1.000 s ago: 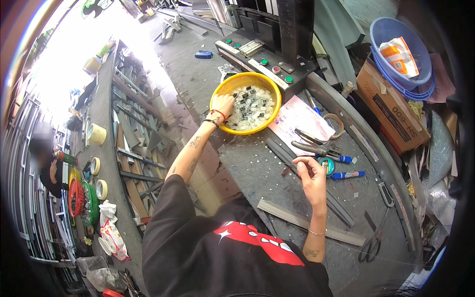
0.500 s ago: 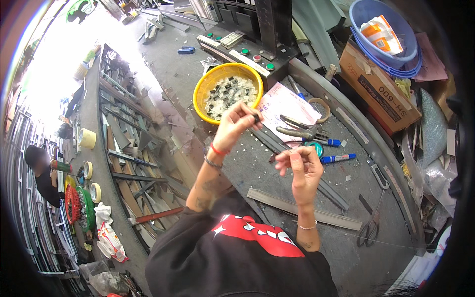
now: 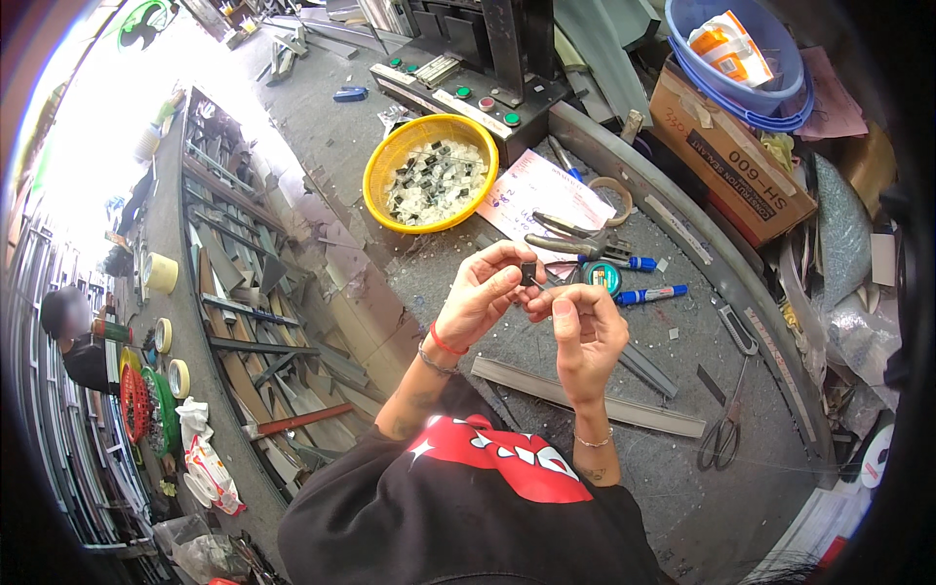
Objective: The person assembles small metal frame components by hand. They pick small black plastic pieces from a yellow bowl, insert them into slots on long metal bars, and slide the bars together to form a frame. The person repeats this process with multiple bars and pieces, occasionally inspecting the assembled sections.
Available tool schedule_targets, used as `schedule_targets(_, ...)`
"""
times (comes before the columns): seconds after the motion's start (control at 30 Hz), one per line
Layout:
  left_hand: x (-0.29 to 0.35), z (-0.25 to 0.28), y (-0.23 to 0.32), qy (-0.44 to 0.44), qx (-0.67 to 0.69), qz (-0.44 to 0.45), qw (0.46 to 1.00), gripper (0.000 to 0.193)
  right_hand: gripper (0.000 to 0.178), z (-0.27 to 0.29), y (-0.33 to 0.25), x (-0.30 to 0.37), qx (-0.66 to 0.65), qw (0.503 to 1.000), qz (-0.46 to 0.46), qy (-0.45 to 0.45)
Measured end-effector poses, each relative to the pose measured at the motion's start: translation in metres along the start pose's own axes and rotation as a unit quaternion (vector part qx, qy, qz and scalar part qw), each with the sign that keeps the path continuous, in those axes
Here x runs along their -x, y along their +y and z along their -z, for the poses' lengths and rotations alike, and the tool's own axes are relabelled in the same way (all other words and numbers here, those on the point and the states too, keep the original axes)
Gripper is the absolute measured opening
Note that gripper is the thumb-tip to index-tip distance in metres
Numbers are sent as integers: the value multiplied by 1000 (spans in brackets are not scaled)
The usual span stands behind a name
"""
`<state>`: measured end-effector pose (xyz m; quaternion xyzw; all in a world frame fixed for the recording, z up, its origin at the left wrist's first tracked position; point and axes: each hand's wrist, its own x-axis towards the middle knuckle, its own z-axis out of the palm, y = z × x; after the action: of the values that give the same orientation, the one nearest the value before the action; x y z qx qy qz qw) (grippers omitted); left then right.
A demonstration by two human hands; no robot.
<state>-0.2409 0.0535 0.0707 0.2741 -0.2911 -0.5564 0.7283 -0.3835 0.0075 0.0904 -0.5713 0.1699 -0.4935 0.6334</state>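
Note:
Over the bench, my left hand (image 3: 485, 291) pinches a small black plastic piece (image 3: 528, 274) between thumb and fingertips. My right hand (image 3: 582, 327) is closed right beside it, its fingertips close to the black piece. Whatever those right fingers hold is too small to make out. Beyond my left hand stands a yellow plastic basket (image 3: 371, 200) with many small clear and black pieces inside. A grey metal profile (image 3: 648, 370) lies on the bench behind my right hand, partly hidden by it.
Pliers (image 3: 565, 244), a blue marker (image 3: 653, 294), a teal tape measure (image 3: 604, 280) and a paper sheet (image 3: 570, 195) lie beyond my hands. A flat strip (image 3: 624, 408) and scissors (image 3: 721, 444) are nearer. A machine with green buttons (image 3: 512, 119) stands behind the basket. Another person (image 3: 83, 341) is far left.
My left hand has come down and toward my right hand, bringing the black piece to its fingertips. The hands were apart before. The view has shifted slightly.

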Motion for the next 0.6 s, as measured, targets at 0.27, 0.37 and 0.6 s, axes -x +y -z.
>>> schedule_targets(0.27,4,2,0,-3,-35,-13,999,28,6,-4,2,1,10,1000,-21,3)
schedule_targets(0.37,6,5,-2,-13,-126,-43,991,21,6,-3,4,0,42,998,-36,10)
schedule_targets(0.6,12,14,0,28,-179,-39,983,8,9,4,15,-9,212,974,-63,-45)
